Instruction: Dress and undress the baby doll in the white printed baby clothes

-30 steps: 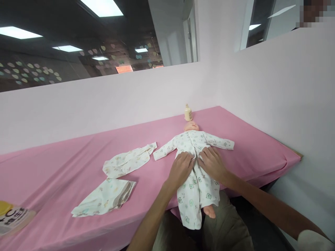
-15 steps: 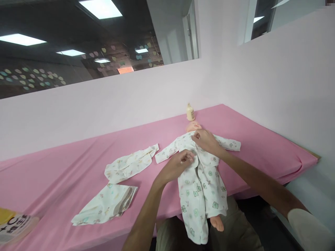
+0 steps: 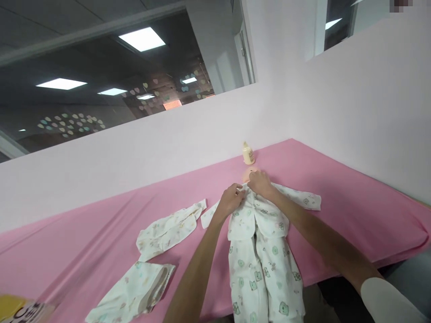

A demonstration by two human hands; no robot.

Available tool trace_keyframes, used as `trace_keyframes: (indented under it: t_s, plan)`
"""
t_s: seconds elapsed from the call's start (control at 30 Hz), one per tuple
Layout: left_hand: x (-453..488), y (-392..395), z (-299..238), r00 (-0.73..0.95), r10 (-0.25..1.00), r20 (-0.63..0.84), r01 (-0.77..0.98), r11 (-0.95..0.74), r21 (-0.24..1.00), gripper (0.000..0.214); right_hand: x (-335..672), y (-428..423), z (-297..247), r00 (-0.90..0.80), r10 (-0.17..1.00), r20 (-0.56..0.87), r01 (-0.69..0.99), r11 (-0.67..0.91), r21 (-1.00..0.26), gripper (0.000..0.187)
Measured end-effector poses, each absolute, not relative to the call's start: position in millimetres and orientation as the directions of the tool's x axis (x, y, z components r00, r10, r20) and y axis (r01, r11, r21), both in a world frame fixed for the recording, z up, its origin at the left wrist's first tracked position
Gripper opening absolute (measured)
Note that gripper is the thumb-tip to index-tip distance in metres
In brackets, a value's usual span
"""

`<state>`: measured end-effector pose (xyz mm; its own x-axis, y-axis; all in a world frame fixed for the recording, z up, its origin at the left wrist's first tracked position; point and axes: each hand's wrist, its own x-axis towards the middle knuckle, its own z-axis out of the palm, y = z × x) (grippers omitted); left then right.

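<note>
A baby doll lies on its back, its head (image 3: 247, 174) partly behind my right hand. It wears a white patterned baby shirt (image 3: 243, 220) and matching baby pants (image 3: 261, 269). My left hand (image 3: 231, 198) is at the shirt's upper front, fingers curled closed on the fabric just below the neck. At the collar, my right hand (image 3: 260, 183) is closed in a pinch on the shirt's edge; its fingertips are partly hidden. One sleeve (image 3: 303, 198) stretches out to the right, while the other is partly covered by my left forearm.
A pink sheet (image 3: 188, 186) covers the table against the white wall. Behind the doll's head stands a cream pump bottle (image 3: 248, 154). To the left lie a folded patterned garment (image 3: 170, 229) and a folded cloth (image 3: 134, 289). A yellow and white package (image 3: 23, 309) sits at lower left.
My left hand has moved up from the shirt's middle to near the neck. My right hand has shifted slightly to the collar. The shirt's front panels hang lower over the pants, and the view has tilted.
</note>
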<state>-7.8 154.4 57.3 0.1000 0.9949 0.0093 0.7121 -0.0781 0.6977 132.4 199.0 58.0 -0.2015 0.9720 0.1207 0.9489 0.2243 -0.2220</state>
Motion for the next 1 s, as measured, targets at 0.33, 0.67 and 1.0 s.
trace_keyframes:
  t_s: [0.33, 0.67, 1.0]
  plan:
    - [3.0, 174.0, 56.3, 0.283, 0.959, 0.03, 0.897, -0.276, 0.346, 0.039, 153.8, 212.3, 62.2, -0.29, 0.943, 0.162, 0.934, 0.316, -0.167, 0.03]
    - [5.2, 183.8, 58.2, 0.21, 0.974, 0.088, 0.862, -0.227, 0.453, 0.04, 155.3, 222.6, 64.8, -0.315, 0.934, 0.168, 0.876, 0.354, -0.326, 0.017]
    - [-5.4, 200.2, 54.7, 0.298, 0.95, 0.095, 0.635, -0.271, 0.724, 0.02, 173.7, 227.7, 68.5, -0.409, 0.912, -0.015, 0.644, 0.277, -0.713, 0.017]
